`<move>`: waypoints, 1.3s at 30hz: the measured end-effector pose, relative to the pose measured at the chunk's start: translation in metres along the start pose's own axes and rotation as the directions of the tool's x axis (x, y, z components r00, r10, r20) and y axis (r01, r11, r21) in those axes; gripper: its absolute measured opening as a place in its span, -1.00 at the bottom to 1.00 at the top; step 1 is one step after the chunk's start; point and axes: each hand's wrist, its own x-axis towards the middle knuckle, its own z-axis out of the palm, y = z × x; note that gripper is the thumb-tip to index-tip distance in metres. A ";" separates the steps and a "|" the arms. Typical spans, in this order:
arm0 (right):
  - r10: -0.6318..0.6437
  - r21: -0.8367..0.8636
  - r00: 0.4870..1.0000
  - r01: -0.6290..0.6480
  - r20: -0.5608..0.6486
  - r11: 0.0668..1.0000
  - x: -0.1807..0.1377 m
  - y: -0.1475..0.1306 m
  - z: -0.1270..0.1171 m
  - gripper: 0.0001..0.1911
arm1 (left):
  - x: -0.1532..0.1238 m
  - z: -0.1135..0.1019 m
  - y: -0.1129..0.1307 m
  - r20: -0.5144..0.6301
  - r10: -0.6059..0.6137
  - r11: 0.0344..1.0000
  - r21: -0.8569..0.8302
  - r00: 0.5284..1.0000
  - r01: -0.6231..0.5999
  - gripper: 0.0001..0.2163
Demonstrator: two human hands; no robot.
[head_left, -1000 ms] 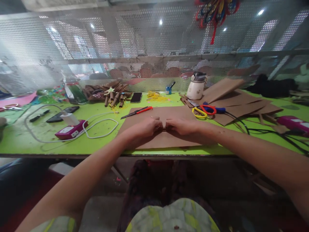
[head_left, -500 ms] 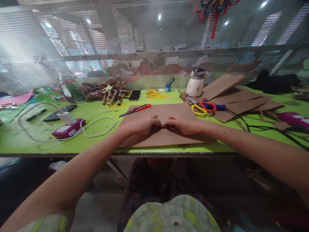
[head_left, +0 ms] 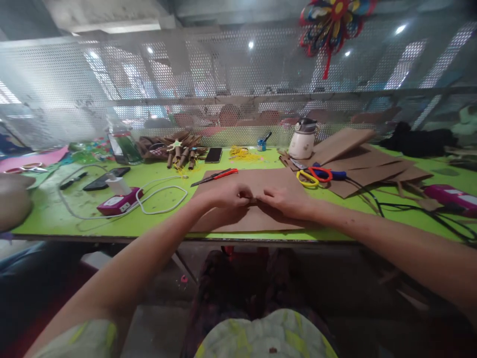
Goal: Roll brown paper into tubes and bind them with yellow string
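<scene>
Green table [head_left: 55, 214], runs the full width of the frame, cluttered.

Brown paper sheet [head_left: 261, 180], lower centre, flat on the table with its near edge close to the table's front edge. Matte kraft brown, rectangular, no print visible.
- Handling (judgement): light, thin, fairly stiff for paper. It should hold a crease, crumple if squeezed and slide readily on the smooth tabletop. Best held at an edge or along a fold line, with the other hand flat on it to stop drift.

Stack of brown sheets [head_left: 368, 166], right of centre, fanned out, same material.

Left hand [head_left: 223, 195] and right hand [head_left: 285, 199] lie on the middle of the sheet, fingertips meeting. Both are curled, with the fingers bent in a pinch on a small ridge of brown paper between them (whether that ridge is a fold of the sheet or a loose scrap cannot be told).

Smaller items:
- White jar [head_left: 301, 139], upper right of the sheet, upright.
- Pink charger box [head_left: 119, 203], left, with a white cable [head_left: 164, 191] looped beside it.
- Scissors [head_left: 315, 175], with yellow and red handles, at the sheet's far right corner.
- Red-handled cutter [head_left: 215, 176], at the sheet's far left edge.
- Phone [head_left: 213, 154], behind the cutter.
</scene>
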 end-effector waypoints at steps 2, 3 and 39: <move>0.055 0.029 0.998 -0.054 -0.031 0.998 0.000 -0.001 -0.004 -0.70 | 0.007 -0.007 0.000 0.023 -0.053 0.991 -0.120 0.998 0.056 -0.78; 0.079 0.042 0.996 -0.077 -0.050 0.996 0.000 -0.001 -0.007 -0.68 | 0.010 -0.009 -0.001 0.033 -0.069 0.981 -0.182 0.997 0.074 -0.76; 0.640 0.990 0.755 -0.122 0.138 -0.069 0.037 0.018 -0.005 -0.67 | 0.014 0.011 0.013 0.043 -0.256 0.222 -0.970 0.966 0.102 -0.78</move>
